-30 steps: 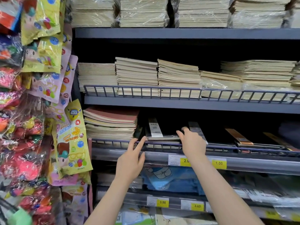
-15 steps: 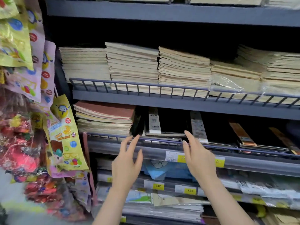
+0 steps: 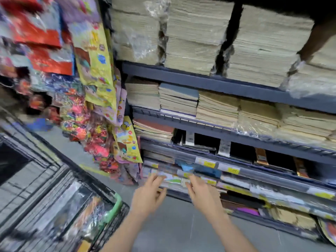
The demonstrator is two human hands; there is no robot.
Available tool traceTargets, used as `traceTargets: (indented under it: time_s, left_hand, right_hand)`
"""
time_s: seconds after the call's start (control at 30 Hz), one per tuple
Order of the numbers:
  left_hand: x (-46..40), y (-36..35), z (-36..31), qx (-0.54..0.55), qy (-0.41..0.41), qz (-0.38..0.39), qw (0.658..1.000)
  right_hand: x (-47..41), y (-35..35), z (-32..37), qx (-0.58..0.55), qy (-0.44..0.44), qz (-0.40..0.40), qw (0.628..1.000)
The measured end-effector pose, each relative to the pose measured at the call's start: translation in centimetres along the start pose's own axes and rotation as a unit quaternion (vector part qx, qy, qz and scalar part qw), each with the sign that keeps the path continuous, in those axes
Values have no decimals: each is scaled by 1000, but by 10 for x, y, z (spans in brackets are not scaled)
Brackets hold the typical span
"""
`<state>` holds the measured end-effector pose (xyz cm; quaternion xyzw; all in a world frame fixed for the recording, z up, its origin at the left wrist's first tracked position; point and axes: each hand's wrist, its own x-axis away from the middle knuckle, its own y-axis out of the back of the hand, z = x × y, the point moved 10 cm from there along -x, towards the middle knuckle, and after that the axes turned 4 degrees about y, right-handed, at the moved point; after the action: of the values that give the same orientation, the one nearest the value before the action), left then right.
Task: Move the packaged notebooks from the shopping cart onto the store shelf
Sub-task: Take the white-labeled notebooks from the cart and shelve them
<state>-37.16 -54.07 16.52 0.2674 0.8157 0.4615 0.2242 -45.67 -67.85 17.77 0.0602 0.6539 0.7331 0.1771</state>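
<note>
- The grey floor (image 3: pixel 174 224) is lying directly beneath both forearms; the whole view is blurring with motion.
- The left hand (image 3: pixel 147 194) and right hand (image 3: pixel 203 194) are hovering side by side, a little apart, fingers loosely extended and gripping nothing.
- The store shelf (image 3: pixel 218 84), dark blue-grey and several tiers high, is rising ahead of and above the hands; wrapped stacks of notebooks (image 3: pixel 218 110) are filling its upper tiers.
- The shopping cart (image 3: pixel 76 211), dark wire with a green corner, is standing down to the left of the left hand; glossy packaged notebooks (image 3: pixel 72 213) are lying inside it, detail too blurred to tell.
- Hanging toy packets (image 3: pixel 96 70), yellow, red and pink, are crowding the space up and left of the left hand.
- Yellow price tags (image 3: pixel 209 163) are running along the rail just beyond the fingertips; their figures are not legible.
- Open floor is separating the cart's edge from the shelf base, below the wrists.
</note>
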Motion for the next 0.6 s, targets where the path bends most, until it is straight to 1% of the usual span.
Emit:
traceTargets:
  time_s: [0.03,0.13,0.23,0.27,0.33,0.37,0.43,0.53,0.6]
  left_hand:
    - [16,14,3,-9,3,11,1000]
    - [56,50,21,-4,51,81,995]
    - [84,86,38,-48,54,60,996]
    - [92,94,46,-65,54,52,995]
    - [106,106,65,-52,57,56,995]
    - [113,110,78,-45,63,64,995]
    - [129,122,105,-64,62,75,993]
    - [151,139,157,-86,78,110,987]
    - [165,152,197,-98,73,129,984]
  right_hand:
    - [7,11,12,-1,2,19,1000]
    - [30,38,40,-6,-10,74,997]
    - [50,39,71,-81,-23,123,989]
    - [56,37,81,-96,-21,122,988]
    - [62,37,105,-94,-15,122,988]
    - [65,36,119,-90,-13,131,987]
    - [71,30,149,-98,-10,133,986]
    - [79,12,195,-123,-31,145,981]
    - [82,5,232,-115,-37,145,982]
